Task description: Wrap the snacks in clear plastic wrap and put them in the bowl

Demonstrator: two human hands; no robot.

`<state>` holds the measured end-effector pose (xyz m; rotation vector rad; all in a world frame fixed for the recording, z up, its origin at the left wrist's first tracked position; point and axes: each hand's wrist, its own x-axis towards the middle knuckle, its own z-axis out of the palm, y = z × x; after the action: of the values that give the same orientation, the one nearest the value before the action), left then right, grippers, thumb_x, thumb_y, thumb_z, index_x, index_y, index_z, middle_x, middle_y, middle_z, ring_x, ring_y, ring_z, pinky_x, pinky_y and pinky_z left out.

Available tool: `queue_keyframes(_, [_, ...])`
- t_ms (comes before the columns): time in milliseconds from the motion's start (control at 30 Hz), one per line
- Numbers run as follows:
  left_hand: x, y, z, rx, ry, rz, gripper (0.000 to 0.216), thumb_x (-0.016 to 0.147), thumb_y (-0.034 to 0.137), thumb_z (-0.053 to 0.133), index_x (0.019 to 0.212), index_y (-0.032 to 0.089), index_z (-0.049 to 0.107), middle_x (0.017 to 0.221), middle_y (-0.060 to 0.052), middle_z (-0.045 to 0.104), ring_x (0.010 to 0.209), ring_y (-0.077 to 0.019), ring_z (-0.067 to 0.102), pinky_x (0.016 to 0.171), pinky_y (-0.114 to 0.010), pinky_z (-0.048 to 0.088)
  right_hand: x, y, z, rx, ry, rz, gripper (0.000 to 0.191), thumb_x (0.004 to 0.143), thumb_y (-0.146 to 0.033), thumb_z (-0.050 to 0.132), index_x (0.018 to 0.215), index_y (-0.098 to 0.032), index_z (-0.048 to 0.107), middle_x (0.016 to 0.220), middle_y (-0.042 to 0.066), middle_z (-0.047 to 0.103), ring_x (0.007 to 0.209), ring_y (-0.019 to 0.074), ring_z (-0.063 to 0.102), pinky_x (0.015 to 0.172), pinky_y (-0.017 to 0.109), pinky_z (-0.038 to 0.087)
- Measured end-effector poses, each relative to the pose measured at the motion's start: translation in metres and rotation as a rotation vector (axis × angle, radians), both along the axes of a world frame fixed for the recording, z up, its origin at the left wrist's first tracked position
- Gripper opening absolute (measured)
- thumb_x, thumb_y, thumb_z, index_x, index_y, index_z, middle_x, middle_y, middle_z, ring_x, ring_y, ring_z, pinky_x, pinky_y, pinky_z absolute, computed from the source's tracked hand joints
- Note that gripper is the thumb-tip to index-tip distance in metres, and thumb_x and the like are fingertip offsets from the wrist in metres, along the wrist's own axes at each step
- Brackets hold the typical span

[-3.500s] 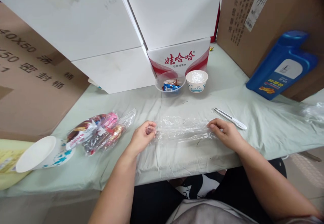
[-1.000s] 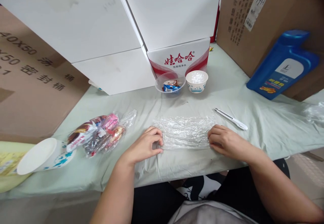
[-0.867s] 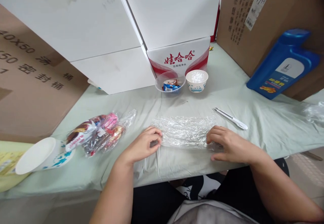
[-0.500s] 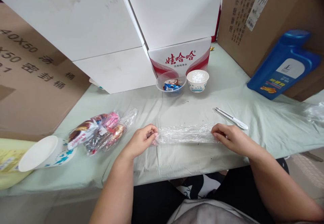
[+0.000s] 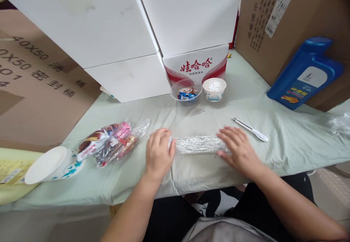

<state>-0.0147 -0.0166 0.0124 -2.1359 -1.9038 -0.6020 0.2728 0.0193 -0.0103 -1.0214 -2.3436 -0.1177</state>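
A long, flat strip of crinkled clear plastic wrap (image 5: 196, 145) lies on the cloth-covered table in front of me. My left hand (image 5: 159, 152) rests palm down over its left end, fingers stretched out and the thumb along the edge. Over the right end lies my right hand (image 5: 237, 148), its fingers spread and slightly blurred. Both palms hide the ends of the strip. Just beyond my right hand is a white utility knife (image 5: 251, 129). Left of my left hand, a clear bag of wrapped snacks (image 5: 115, 141) lies on the cloth.
At the back stand a clear plastic bowl (image 5: 186, 91) with snack packets and a patterned paper cup (image 5: 214, 90) holding clear plastic. A paper bucket (image 5: 54, 165) lies tipped at left. A blue bottle (image 5: 304, 73) leans by a cardboard box (image 5: 265, 19) at right. White boxes (image 5: 123, 78) wall the back.
My fingers have gone from pinching the two ends of the plastic wrap to lying open over them. My right hand has shifted a little left. The strip now lies flatter.
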Motion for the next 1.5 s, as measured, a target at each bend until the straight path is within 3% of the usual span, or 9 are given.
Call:
queue_keyframes(100, [0.022, -0.010, -0.015, -0.265, 0.073, -0.346, 0.071, 0.093, 0.058, 0.046, 0.149, 0.016, 0.034, 0.154, -0.019, 0.033, 0.146, -0.0379, 0.018, 0.115, -0.059, 0.020, -0.017, -0.013, -0.011, -0.078, -0.200, 0.213, 0.091, 0.084, -0.077, 0.041, 0.146, -0.011, 0.040, 0.148, 0.019, 0.044, 0.141, 0.0379, 0.030, 0.113, 0.059, 0.018])
queue_keyframes(200, [0.031, -0.010, -0.029, -0.479, 0.107, -0.372, 0.086, 0.087, 0.070, 0.044, 0.154, 0.020, 0.024, 0.160, -0.018, 0.021, 0.148, -0.0429, 0.007, 0.113, -0.068, 0.011, -0.022, -0.014, -0.023, -0.174, -0.284, 0.209, 0.101, 0.080, -0.084, 0.037, 0.149, -0.010, 0.035, 0.152, 0.019, 0.037, 0.143, 0.0387, 0.026, 0.113, 0.060, 0.016])
queue_keyframes(333, [0.026, -0.001, -0.026, -0.526, 0.116, -0.372, 0.080, 0.089, 0.065, 0.047, 0.153, 0.023, 0.025, 0.161, -0.015, 0.020, 0.148, -0.0413, 0.007, 0.113, -0.069, 0.013, -0.005, -0.011, -0.021, -0.187, -0.297, 0.114, 0.103, 0.078, -0.082, 0.043, 0.149, -0.009, 0.035, 0.154, 0.021, 0.034, 0.143, 0.0409, 0.023, 0.111, 0.062, 0.018])
queue_keyframes(467, [0.038, -0.008, -0.015, -0.412, 0.109, -0.331, 0.065, 0.089, 0.050, 0.060, 0.145, 0.023, 0.042, 0.156, -0.016, 0.031, 0.145, -0.0423, 0.020, 0.112, -0.067, 0.020, 0.025, -0.029, -0.017, -0.172, -0.293, 0.112, 0.077, 0.086, -0.057, 0.059, 0.146, -0.012, 0.040, 0.148, 0.020, 0.044, 0.137, 0.0370, 0.036, 0.106, 0.056, 0.031])
queue_keyframes(600, [0.067, -0.029, -0.013, -0.365, -0.001, -0.466, 0.053, 0.086, 0.040, 0.066, 0.133, 0.017, 0.054, 0.132, -0.016, 0.056, 0.126, -0.0358, 0.047, 0.105, -0.055, 0.039, 0.051, -0.060, -0.014, -0.145, -0.186, 0.209, 0.036, 0.093, -0.014, 0.048, 0.127, -0.019, 0.058, 0.126, 0.012, 0.063, 0.108, 0.0250, 0.057, 0.088, 0.041, 0.045])
queue_keyframes(833, [0.067, -0.027, -0.013, -0.496, -0.213, -0.921, 0.054, 0.087, 0.026, 0.061, 0.139, 0.022, 0.046, 0.143, -0.008, 0.053, 0.142, -0.0289, 0.035, 0.119, -0.052, 0.023, 0.040, -0.053, 0.065, -0.572, -0.064, 0.496, 0.024, 0.093, -0.015, 0.044, 0.105, -0.020, 0.064, 0.095, 0.007, 0.068, 0.092, 0.0187, 0.063, 0.081, 0.034, 0.050])
queue_keyframes(967, [0.056, -0.019, -0.009, -0.546, -0.291, -0.916, 0.055, 0.085, 0.025, 0.063, 0.137, 0.023, 0.049, 0.146, -0.008, 0.050, 0.146, -0.0304, 0.025, 0.118, -0.053, 0.025, 0.008, 0.002, 0.090, -0.778, -0.068, 0.417, 0.015, 0.093, -0.026, 0.052, 0.097, -0.020, 0.066, 0.081, 0.003, 0.068, 0.073, 0.0152, 0.065, 0.067, 0.028, 0.050])
queue_keyframes(1167, [0.054, -0.020, -0.010, -0.523, -0.340, -0.763, 0.051, 0.078, 0.026, 0.070, 0.126, 0.013, 0.057, 0.144, -0.019, 0.045, 0.140, -0.0324, 0.035, 0.113, -0.047, 0.038, -0.036, 0.084, 0.057, -0.953, -0.066, 0.139, 0.010, 0.084, -0.021, 0.061, 0.092, -0.016, 0.063, 0.069, -0.001, 0.067, 0.057, 0.0130, 0.062, 0.058, 0.024, 0.047])
queue_keyframes(1500, [0.054, -0.017, -0.016, -0.502, -0.304, -0.788, 0.051, 0.081, 0.027, 0.067, 0.128, 0.014, 0.054, 0.139, -0.017, 0.051, 0.140, -0.0341, 0.036, 0.113, -0.050, 0.037, -0.046, 0.089, 0.023, -0.642, -0.079, 0.160, 0.021, 0.088, -0.020, 0.057, 0.107, -0.016, 0.066, 0.090, 0.004, 0.072, 0.078, 0.0152, 0.065, 0.073, 0.026, 0.047])
